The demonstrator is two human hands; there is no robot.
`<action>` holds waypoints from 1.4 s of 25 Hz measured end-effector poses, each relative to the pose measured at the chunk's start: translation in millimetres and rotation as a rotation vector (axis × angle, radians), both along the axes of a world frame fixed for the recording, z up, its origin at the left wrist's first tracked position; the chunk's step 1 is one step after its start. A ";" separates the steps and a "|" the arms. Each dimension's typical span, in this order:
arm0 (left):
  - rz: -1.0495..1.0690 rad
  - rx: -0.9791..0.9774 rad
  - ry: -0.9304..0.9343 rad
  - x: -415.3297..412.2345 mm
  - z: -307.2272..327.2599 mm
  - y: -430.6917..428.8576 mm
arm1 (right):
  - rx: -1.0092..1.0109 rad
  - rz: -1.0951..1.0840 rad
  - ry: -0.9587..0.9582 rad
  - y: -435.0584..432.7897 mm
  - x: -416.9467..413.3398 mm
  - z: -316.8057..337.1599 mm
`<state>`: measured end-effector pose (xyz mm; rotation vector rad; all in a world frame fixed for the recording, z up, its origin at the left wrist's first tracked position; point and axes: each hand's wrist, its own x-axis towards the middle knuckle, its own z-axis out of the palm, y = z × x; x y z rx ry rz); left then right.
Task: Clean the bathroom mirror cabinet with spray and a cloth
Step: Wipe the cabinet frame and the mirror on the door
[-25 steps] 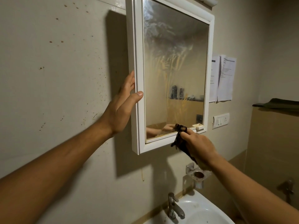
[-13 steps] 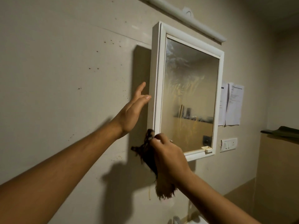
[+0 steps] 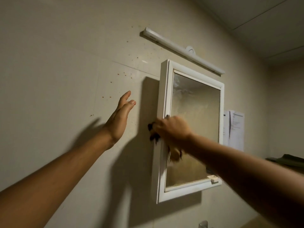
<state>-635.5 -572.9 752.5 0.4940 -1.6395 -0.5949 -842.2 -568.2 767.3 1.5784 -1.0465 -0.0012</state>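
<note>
As a narrow edge wants a firm pad, right hand point(image 3: 172, 129), blurred, grips dark bunched cloth point(image 3: 153, 133) against the left side of white-framed wall mirror cabinet point(image 3: 194, 74); left hand point(image 3: 120, 118): fingers straight, holding nothing, apart from the cabinet, seemingly leaving the stroke room

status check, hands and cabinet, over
Left hand open, off the cabinet, raised by the wall. Right hand grips cloth against cabinet's left edge. Mirror glass streaky. Nothing in the cloth's way.
</note>
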 end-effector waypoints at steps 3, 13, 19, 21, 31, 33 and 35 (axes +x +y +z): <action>-0.020 -0.059 -0.029 -7.0 23.6 -8.5 | -0.238 -0.062 -0.115 -10.2 0.9 97.7; -0.064 -0.163 -0.044 -18.0 67.6 -26.8 | 0.192 0.231 -0.071 -10.1 -11.4 -78.1; -0.098 -0.211 -0.076 -24.5 91.3 -21.1 | 0.056 0.149 0.012 -24.0 -21.1 15.1; -0.095 -0.230 -0.070 -22.5 106.3 -19.2 | -0.146 0.133 -0.076 -23.0 -13.2 83.1; -0.121 -0.326 -0.071 -23.1 135.6 -31.9 | -0.545 0.477 -0.644 -64.8 -10.6 153.8; -0.129 -0.324 -0.104 -28.9 135.8 -37.1 | -0.541 0.530 -0.753 -68.1 -15.4 149.3; -0.127 -0.313 -0.123 -33.5 137.1 -39.2 | -0.504 0.522 -0.895 -71.2 -30.4 143.4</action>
